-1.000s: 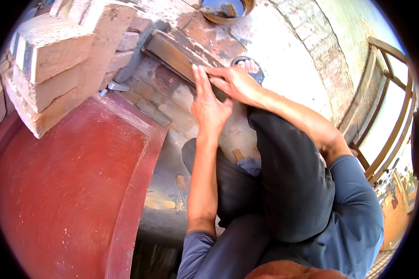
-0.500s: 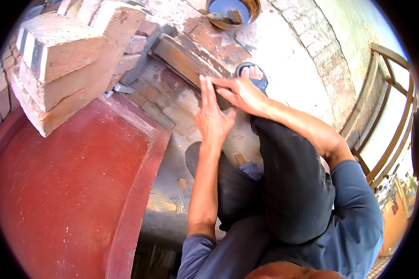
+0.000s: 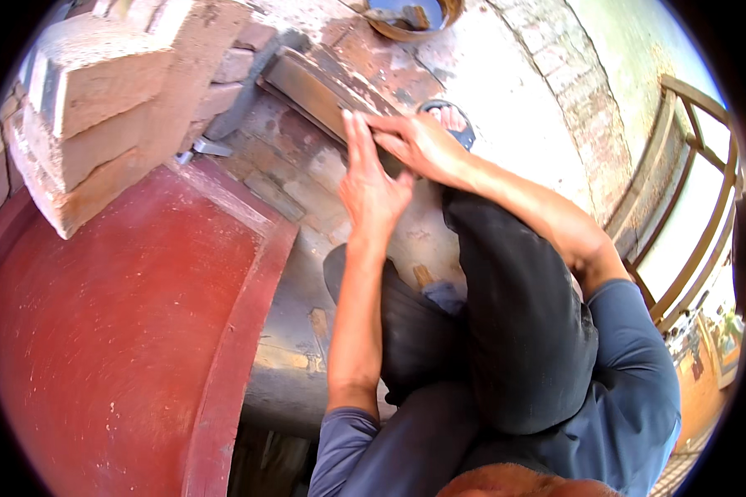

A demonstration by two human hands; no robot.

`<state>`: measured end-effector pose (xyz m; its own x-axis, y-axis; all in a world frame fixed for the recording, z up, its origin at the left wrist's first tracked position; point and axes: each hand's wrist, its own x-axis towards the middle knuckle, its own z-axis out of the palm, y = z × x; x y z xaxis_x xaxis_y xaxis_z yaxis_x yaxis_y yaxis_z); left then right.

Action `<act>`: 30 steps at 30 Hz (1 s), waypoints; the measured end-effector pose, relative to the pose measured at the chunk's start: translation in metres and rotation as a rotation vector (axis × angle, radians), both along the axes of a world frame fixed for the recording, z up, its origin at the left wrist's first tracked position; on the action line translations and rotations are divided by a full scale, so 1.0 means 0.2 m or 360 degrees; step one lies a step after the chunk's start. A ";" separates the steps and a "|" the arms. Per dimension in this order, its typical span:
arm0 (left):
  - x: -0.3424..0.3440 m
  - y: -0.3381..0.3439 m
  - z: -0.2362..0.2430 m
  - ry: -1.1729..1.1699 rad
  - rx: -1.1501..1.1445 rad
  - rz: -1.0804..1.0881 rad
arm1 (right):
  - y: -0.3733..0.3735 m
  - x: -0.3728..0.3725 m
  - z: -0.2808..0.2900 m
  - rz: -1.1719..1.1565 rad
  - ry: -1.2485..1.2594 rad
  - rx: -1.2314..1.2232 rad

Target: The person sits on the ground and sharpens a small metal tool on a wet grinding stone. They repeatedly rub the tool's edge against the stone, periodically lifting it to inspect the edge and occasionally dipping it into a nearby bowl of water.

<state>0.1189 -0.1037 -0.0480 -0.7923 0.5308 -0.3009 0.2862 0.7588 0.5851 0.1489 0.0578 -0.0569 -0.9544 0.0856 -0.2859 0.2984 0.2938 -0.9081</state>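
A long brown block [image 3: 307,93] lies slanted on the brick floor ahead of me, its top worn and wet-looking. My left hand [image 3: 370,186] reaches over its near end, index and middle fingers stretched straight and side by side, the thumb apart. Against those fingertips sits my right hand [image 3: 427,149], its index finger pointing left and its other fingers curled under. A tiny dark tip shows just past the left fingertips. Whatever lies beneath the fingers is hidden by them.
A round bowl [image 3: 389,31] of bluish liquid, with a brush-like thing in it, stands beyond the block. A red panel [image 3: 124,331] fills the left, below a brick pillar [image 3: 112,91]. My sandalled foot [image 3: 449,120] is right of the block. A wooden frame [image 3: 680,199] leans at right.
Both hands have shifted slightly up and left in the picture, staying together at the block. The surroundings have also shifted a little, mostly up and left.
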 end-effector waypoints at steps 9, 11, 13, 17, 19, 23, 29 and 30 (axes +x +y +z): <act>0.05 0.01 0.03 -0.0058 -0.0106 -0.0061 | 0.01 0.09 -0.01 -0.0019 0.0067 0.0078; -0.02 0.02 0.01 0.0025 -0.0041 -0.0035 | 0.00 0.00 -0.01 -0.0057 0.0016 0.0036; -0.05 0.03 0.02 0.0031 -0.0049 0.0008 | 0.01 -0.07 0.05 -0.0001 -0.0007 0.0050; 0.03 0.01 0.08 -0.0288 -0.0184 -0.0047 | 0.00 0.07 0.07 -0.0024 -0.0106 0.0033; 0.02 0.01 0.06 -0.0178 -0.0104 -0.0014 | 0.00 0.05 0.05 -0.0007 -0.0063 0.0060; -0.12 0.04 0.00 0.0001 -0.0028 0.0064 | -0.01 -0.12 0.00 -0.0022 0.0101 0.0091; -0.02 0.01 0.04 -0.0184 -0.0093 -0.0026 | -0.01 0.05 -0.02 -0.0052 0.0067 0.0107; 0.00 0.00 0.03 -0.0116 -0.0052 -0.0017 | -0.03 0.04 -0.01 -0.0055 0.0042 0.0100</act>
<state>0.1196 -0.1036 -0.0423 -0.7618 0.5281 -0.3751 0.2520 0.7751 0.5795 0.1570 0.0516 -0.0580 -0.9577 0.1355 -0.2540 0.2857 0.3404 -0.8958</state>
